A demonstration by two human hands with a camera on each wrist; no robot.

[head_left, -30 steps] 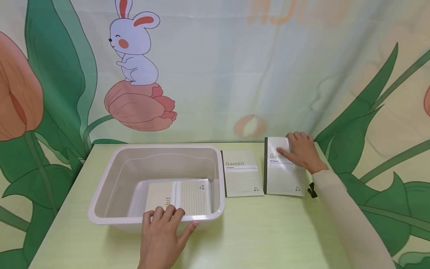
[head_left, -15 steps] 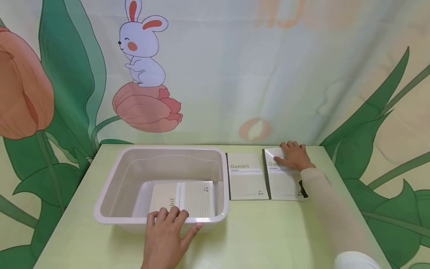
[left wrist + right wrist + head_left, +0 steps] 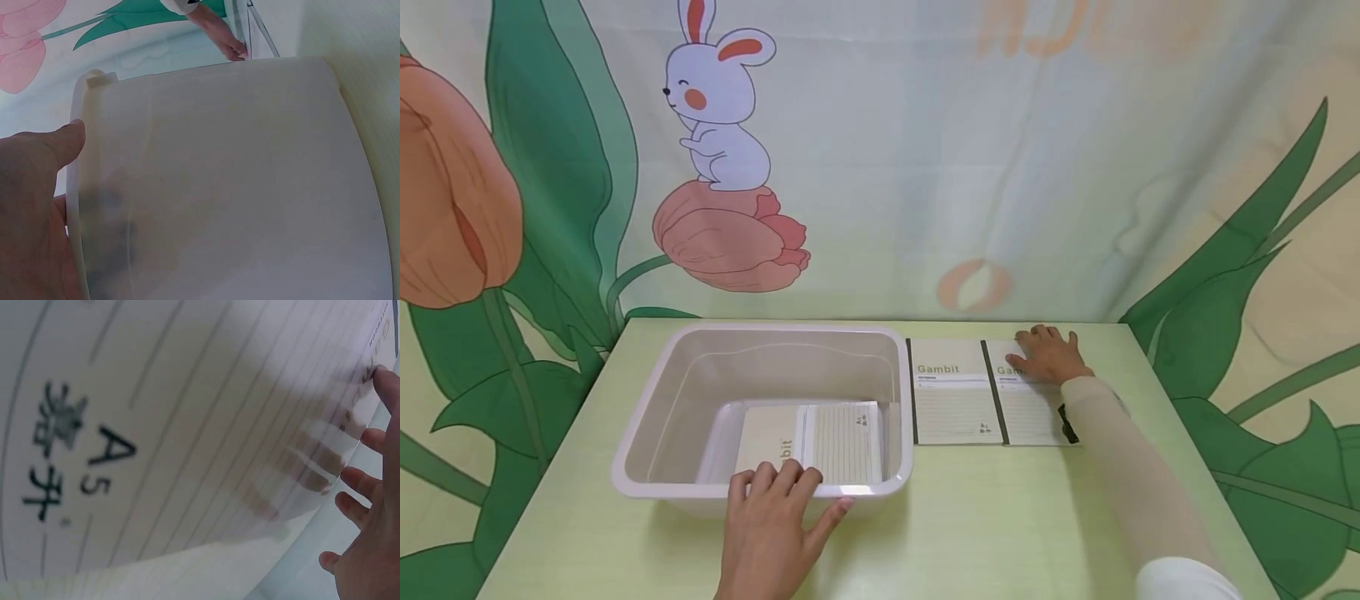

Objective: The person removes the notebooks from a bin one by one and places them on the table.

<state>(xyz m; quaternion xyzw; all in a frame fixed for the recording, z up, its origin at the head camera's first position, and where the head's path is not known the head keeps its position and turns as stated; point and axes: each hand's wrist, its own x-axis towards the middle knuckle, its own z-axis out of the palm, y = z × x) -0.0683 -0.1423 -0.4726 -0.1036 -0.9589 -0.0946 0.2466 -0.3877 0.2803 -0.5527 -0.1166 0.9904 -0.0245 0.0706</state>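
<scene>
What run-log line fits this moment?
left hand: grips tub rim; right hand: at rightmost notebook's far edge; inside tub: leftmost notebook; middle notebook: flat, beside tub

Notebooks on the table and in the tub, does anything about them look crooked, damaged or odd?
Nothing visible looks torn or spilled. Only the tub notebook stands out: inside the tub, its print runs sideways, while the two table notebooks lie side by side, titles upright. The right hand partly covers one.
</scene>
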